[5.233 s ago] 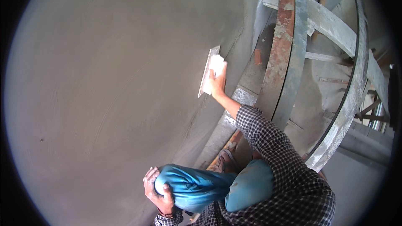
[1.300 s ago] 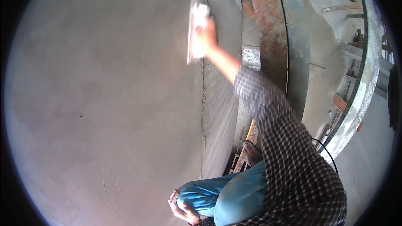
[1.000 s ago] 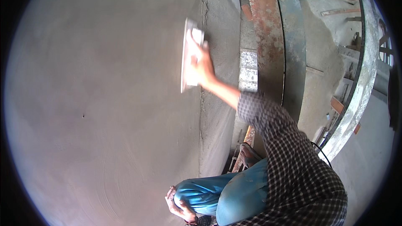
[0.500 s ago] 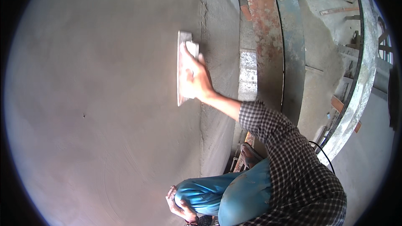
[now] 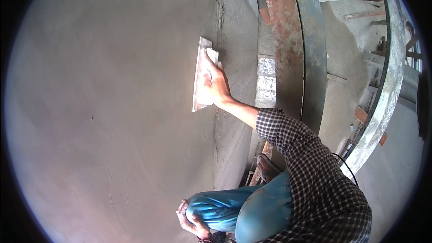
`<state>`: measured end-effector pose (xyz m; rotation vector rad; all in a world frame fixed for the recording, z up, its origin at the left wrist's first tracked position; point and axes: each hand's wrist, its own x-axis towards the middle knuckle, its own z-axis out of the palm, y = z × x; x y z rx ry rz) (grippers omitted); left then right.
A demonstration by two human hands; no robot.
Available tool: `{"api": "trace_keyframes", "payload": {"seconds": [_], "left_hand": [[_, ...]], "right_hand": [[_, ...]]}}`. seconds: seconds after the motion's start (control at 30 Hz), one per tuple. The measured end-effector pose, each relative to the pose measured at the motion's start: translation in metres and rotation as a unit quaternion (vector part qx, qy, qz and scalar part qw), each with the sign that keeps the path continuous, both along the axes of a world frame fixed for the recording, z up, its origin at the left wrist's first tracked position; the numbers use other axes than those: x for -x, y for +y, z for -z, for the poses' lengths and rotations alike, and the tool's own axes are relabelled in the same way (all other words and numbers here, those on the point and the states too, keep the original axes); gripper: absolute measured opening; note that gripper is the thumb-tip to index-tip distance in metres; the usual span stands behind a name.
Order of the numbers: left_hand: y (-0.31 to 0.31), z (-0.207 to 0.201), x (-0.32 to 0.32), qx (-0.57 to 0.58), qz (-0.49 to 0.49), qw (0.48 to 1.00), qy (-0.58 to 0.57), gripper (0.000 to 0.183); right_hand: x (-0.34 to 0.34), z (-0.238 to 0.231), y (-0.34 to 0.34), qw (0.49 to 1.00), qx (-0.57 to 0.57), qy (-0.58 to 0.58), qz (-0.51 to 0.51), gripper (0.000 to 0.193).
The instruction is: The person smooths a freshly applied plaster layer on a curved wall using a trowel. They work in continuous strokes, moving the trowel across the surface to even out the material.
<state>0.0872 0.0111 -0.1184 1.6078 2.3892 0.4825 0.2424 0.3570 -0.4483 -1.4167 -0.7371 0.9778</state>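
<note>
My right hand (image 5: 214, 85) grips a pale plastering float (image 5: 199, 69) and presses its flat face against a smooth grey plastered wall (image 5: 108, 108), close to the wall's vertical corner edge (image 5: 218, 121). The float stands upright along the wall. My left hand (image 5: 189, 218) rests cupped over my left knee in blue trousers (image 5: 220, 209) at the bottom of the view. My right arm wears a black-and-white checked sleeve (image 5: 288, 139).
A rusty red and grey metal scaffold beam (image 5: 292, 40) runs beside the wall, with a cement-spattered pale rail (image 5: 382, 103) further right. A sandalled foot (image 5: 266, 166) stands on a plank below. Wood pieces and a black cable (image 5: 348, 162) lie lower right.
Over the last second my right hand slid the float down the wall from near the top corner, then shifted it slightly right. My left hand stayed on the knee.
</note>
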Motion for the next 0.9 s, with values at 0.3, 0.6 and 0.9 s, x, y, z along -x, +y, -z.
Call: {"api": "trace_keyframes", "payload": {"seconds": [0.3,0.6,0.9], "left_hand": [[-0.01,-0.008,-0.003,0.002,-0.011,1.0,0.014,0.069],[-0.015,-0.007,0.002,0.019,-0.012,0.999,0.025,0.073],[-0.005,-0.001,0.001,0.002,-0.023,1.0,-0.016,0.072]], "right_hand": [[-0.101,0.039,0.106,0.971,0.151,0.172,-0.061,0.081],[-0.064,0.025,0.071,0.987,0.159,0.019,-0.019,0.076],[-0.01,0.015,0.001,1.0,0.008,-0.008,0.004,0.079]]}}
